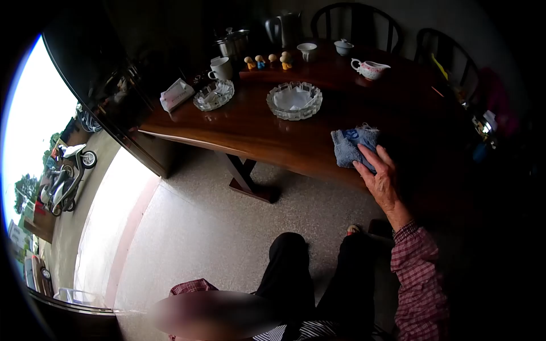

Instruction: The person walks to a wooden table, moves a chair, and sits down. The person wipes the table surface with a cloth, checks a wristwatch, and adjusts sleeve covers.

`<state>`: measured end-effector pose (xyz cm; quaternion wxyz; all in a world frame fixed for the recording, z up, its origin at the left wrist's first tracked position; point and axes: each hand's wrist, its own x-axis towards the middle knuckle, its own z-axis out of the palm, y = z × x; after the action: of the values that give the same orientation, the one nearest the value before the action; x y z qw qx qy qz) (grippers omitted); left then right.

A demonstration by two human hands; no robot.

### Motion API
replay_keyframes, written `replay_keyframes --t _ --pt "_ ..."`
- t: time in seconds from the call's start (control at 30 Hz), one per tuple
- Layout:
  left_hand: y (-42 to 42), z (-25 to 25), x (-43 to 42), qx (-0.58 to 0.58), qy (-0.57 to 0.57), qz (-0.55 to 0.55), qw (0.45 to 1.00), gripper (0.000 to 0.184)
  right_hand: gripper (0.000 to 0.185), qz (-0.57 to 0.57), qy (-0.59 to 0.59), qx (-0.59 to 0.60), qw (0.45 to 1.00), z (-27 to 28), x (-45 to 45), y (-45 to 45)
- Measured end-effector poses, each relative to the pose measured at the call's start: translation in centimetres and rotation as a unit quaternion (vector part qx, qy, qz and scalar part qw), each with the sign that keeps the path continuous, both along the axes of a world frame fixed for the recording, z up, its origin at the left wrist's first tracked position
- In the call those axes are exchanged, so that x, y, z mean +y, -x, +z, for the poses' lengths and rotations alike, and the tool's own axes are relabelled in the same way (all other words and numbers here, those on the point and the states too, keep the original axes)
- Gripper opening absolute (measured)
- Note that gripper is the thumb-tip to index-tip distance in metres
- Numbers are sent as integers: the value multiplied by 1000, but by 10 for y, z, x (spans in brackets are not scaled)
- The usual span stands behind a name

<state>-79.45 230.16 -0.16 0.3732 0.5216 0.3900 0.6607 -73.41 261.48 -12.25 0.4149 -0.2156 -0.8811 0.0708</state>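
A folded blue cloth (348,146) with a frayed edge lies on the dark wooden table (250,136) near its front edge. My right hand (382,181) reaches in from the lower right, its thumb and fingers closed over the cloth's near right side. Part of that grip is hidden under the hand. Of my left arm only a checked sleeve (193,286) shows at the bottom, beside a blurred patch; the left hand itself cannot be seen. Left of the cloth stands a glass ashtray (278,112) with white paper inside.
A second glass ashtray (207,104), a tissue pack (177,94) and a white mug (222,69) stand at the left. Several small figurines (273,59), a patterned pitcher (371,69) and a lidded cup (343,48) are farther back. Dark chairs (357,25) stand behind.
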Motion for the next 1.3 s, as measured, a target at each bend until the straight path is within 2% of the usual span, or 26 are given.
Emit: replay_keyframes --t 0.13,0.23,0.3,0.37,0.4,0.53,0.57,0.63,0.7,0.73,0.83,1.0,1.1,1.17,1.3 --pt "0 2 1 2 4 3 1000 18 39 12 6 15 1000 -5 -1 1" --pt "-1 4 3 -2 9 8 1000 18 38 44 62 18 997 -5 -1 0" --pt "-1 3 4 1 3 8 1000 18 37 43 2 11 999 -6 3 -1" --pt "-2 1 4 0 3 10 1000 19 36 15 8 13 1000 -1 -1 0" --pt "-1 2 5 0 2 11 1000 19 37 3 54 -11 998 0 -3 -2" --pt "-2 2 5 -1 5 9 1000 19 38 8 16 12 1000 -4 2 -1" --pt "-2 1 5 1 5 11 1000 19 39 9 -46 18 999 -9 4 -3" --pt "-2 2 4 1 7 15 1000 20 39 -4 14 3 1000 -4 0 0" --pt "-2 3 6 1 7 18 1000 20 39 -2 25 -1 1000 -7 -1 -1" --pt "-1 3 7 -2 5 18 1000 20 38 4 -67 -12 998 -9 -1 -4" --pt "1 1 10 2 1 17 1000 21 38 5 25 -5 1000 -1 -1 -3" --pt "0 2 10 4 8 15 1000 21 38 -2 -7 19 1000 -13 4 1" --pt "-1 4 11 0 10 18 1000 22 38 10 73 -2 997 0 -5 -3" --pt "1 3 12 1 9 17 1000 22 37 -7 39 11 999 1 -7 0" --pt "2 1 11 -1 7 16 1000 23 36 12 48 5 999 0 -1 -2"
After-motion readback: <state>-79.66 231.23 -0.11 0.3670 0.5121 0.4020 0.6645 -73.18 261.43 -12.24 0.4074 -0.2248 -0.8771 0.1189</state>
